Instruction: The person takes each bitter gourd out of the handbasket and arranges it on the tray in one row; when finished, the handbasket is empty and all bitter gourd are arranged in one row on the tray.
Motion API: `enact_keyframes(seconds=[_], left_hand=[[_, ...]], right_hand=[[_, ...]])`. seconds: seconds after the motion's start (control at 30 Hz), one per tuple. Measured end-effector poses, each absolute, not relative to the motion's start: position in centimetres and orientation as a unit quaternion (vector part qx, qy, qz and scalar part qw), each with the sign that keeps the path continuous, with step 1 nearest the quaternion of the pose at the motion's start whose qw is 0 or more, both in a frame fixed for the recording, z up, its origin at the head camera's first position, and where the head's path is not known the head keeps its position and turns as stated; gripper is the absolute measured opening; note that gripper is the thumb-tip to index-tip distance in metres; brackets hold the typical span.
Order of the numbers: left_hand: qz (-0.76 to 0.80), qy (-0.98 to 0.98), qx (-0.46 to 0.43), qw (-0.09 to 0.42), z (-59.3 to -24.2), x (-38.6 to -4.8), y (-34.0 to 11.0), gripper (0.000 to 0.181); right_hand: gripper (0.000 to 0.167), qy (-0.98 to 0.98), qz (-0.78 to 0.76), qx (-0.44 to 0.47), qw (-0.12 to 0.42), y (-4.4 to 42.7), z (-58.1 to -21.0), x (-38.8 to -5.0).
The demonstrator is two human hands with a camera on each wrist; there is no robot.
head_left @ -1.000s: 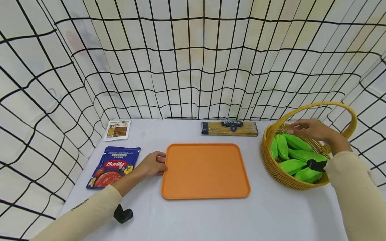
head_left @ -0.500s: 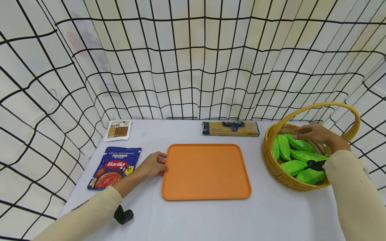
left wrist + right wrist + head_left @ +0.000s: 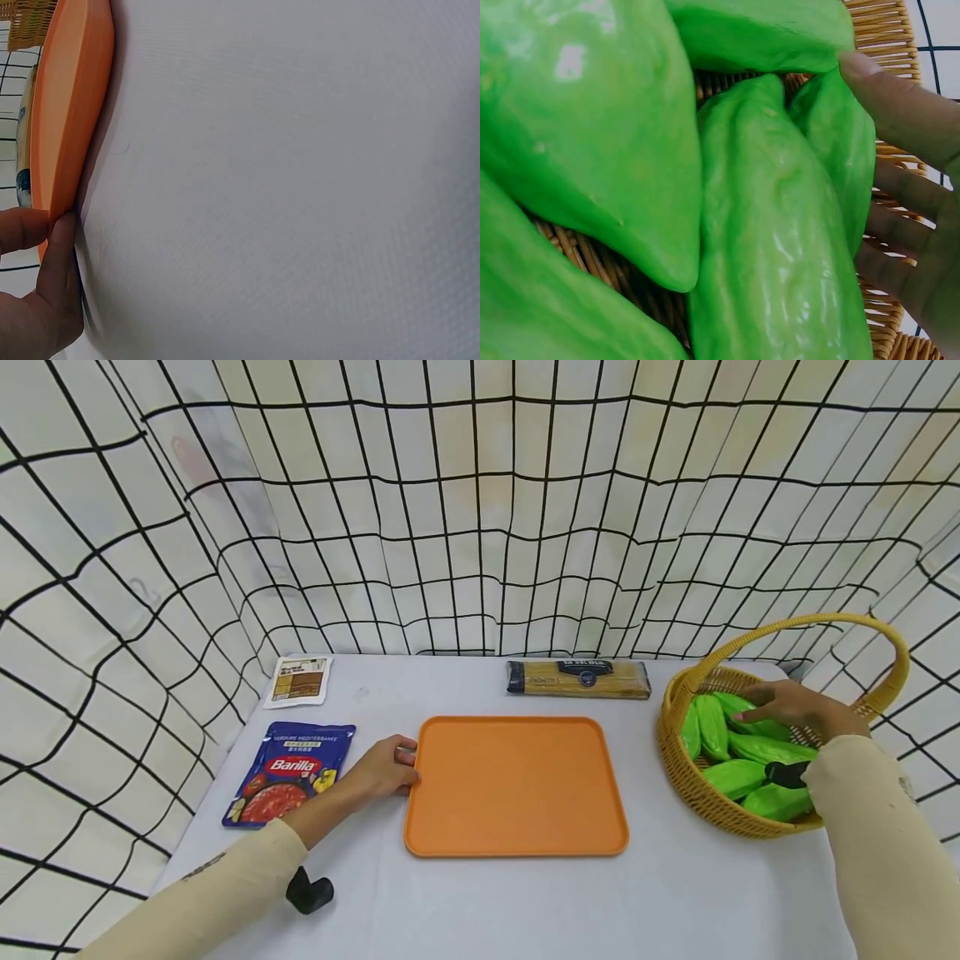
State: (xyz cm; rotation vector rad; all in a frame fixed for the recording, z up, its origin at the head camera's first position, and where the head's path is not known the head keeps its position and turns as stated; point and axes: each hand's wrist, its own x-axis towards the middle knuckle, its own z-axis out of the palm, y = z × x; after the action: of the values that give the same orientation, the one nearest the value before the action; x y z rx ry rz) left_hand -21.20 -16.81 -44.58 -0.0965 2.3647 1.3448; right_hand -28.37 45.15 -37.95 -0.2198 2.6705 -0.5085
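Note:
In the head view, my left hand is at the left edge of an orange tray lying flat on the table. In the left wrist view, the thumb and a finger pinch the tray's rim. My right hand reaches under the handle of a wicker basket holding several glossy green peppers. Seen from the right wrist, the thumb touches or nearly touches a green pepper by the basket wall. The other fingers stretch out behind that pepper, their tips hidden.
A blue Barilla sauce pouch lies left of the tray, with a small white packet behind it. Behind the tray lies a pack of spaghetti. Black netting over white cloth borders the table at the back and sides.
My right hand has lowered into the basket and shifted slightly right, with its fingers now among the peppers. The left hand keeps its place at the tray edge.

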Motion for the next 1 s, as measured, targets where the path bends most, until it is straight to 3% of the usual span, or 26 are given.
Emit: enact_keyframes(seconds=[0.57, 1.0], left_hand=[[0.475, 0.854, -0.038, 0.211, -44.47, -21.30, -16.82, 0.056], [0.480, 0.850, -0.036, 0.212, -44.22, -21.03, -16.74, 0.056]], right_hand=[[0.068, 0.967, -0.156, -0.093, 0.179, 45.63, -38.53, -28.73], [0.076, 0.972, -0.122, -0.096, 0.178, 45.42, -38.46, -29.00]])
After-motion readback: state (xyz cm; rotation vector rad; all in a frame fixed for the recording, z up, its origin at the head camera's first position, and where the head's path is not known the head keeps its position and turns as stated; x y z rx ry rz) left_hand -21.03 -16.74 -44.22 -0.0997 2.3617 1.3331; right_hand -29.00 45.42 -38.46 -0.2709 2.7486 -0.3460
